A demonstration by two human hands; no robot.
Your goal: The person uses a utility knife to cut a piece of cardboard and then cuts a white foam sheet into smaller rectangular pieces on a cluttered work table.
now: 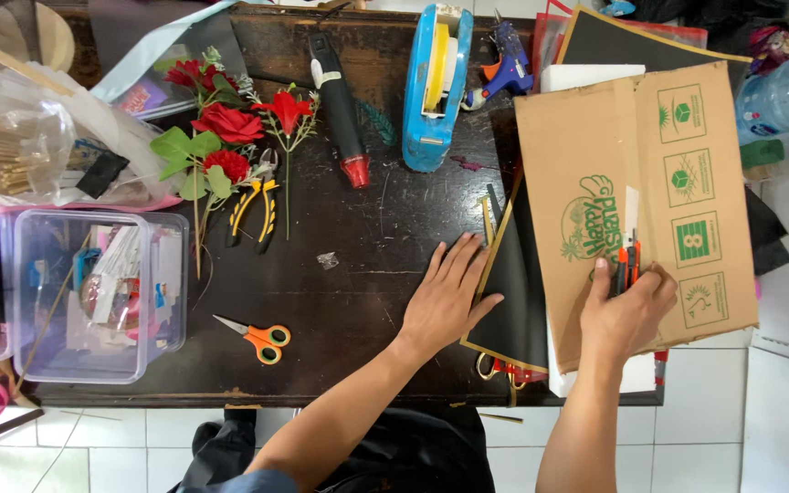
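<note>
Scuffed dark table (358, 274): flat cardboard (636, 201) (orange knife (630, 265) atop)

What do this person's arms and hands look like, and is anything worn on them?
Both forearms are bare up to the bottom of the picture: no sleeves reach them. The left hand and the right hand wear no gloves, and no rings, watch or bracelets show. The fingernails look short and unpainted. Dark clothing shows below, between the arms, with a bit of blue-grey fabric by the left elbow.
</note>
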